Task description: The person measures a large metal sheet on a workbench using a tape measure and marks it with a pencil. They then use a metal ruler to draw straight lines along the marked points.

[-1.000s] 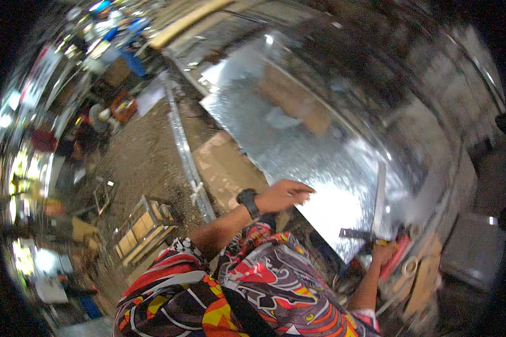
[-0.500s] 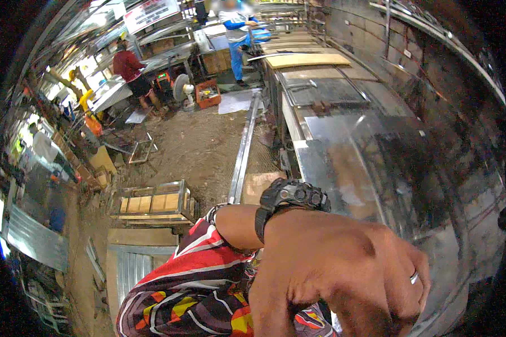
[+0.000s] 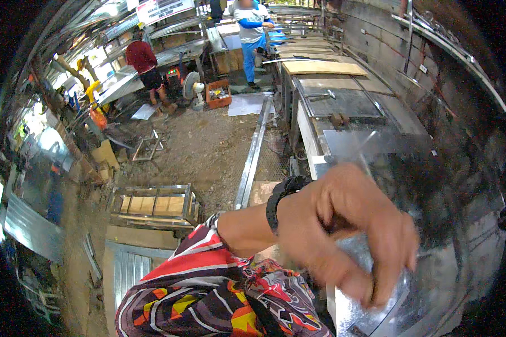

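My left hand (image 3: 348, 230) reaches across from the left over a workbench covered with shiny sheet metal (image 3: 343, 143). Its thumb and forefinger curl round and meet at the tips in a pinch. Motion blurs the fingertips, and whatever they may hold is hidden or too small to name. A black watch (image 3: 284, 196) sits on that wrist, and a brightly patterned sleeve (image 3: 208, 281) covers the upper arm. Below the fingers lies a bright piece of metal sheet (image 3: 376, 323) with a dark thin line on it. My right hand is out of view.
Farther along the bench lie a hammer (image 3: 322, 95) and a tan board (image 3: 323, 68). Long metal bars (image 3: 255, 151) and a metal frame with wooden slats (image 3: 154, 203) are on the left floor. Two people work at the back, near a fan (image 3: 194, 88) and an orange crate (image 3: 218, 94).
My left hand has lifted away from the lower edge and turned, so the pinched fingertips and the sheet below now show. The view has shifted slightly.
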`<action>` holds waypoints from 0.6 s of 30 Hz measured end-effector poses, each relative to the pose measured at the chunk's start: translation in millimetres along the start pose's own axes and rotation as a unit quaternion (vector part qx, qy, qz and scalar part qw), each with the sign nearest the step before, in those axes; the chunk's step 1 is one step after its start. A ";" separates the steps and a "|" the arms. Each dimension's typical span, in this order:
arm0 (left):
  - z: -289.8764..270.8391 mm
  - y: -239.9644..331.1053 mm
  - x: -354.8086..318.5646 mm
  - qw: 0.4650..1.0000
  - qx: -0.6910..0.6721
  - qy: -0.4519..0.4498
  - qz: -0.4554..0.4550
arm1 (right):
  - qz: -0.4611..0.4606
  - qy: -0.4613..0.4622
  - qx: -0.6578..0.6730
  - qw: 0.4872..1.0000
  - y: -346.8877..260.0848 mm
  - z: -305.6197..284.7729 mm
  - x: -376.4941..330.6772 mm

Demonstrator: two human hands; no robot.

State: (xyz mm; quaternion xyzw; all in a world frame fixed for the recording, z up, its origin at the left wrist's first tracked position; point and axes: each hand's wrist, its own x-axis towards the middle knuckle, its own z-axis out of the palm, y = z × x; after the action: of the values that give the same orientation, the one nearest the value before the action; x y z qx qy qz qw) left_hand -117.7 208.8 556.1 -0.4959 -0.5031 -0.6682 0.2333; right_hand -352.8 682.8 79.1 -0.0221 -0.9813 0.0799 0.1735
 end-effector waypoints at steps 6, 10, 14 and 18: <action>-41.6 -93.8 -153.8 0.808 0.339 0.111 -0.468 | 0.080 0.010 0.037 0.996 103.4 6.3 -10.5; -27.4 -150.4 -352.4 0.700 0.275 0.097 -0.651 | 0.173 0.073 0.133 0.973 133.3 38.1 11.3; 16.8 -153.6 -483.1 0.677 0.123 -0.021 -0.725 | 0.239 0.010 0.099 0.966 126.6 32.8 9.3; -11.6 -197.4 -525.5 0.714 0.080 -0.094 -0.689 | 0.263 -0.074 0.023 0.962 91.5 -18.3 48.6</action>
State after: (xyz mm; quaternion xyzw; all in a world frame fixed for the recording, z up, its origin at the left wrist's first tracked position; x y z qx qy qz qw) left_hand -72.8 175.9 -2.6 -0.0511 -0.7763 -0.5512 -0.3016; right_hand -390.7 779.2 97.3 -0.2694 -0.9489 0.1467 0.0739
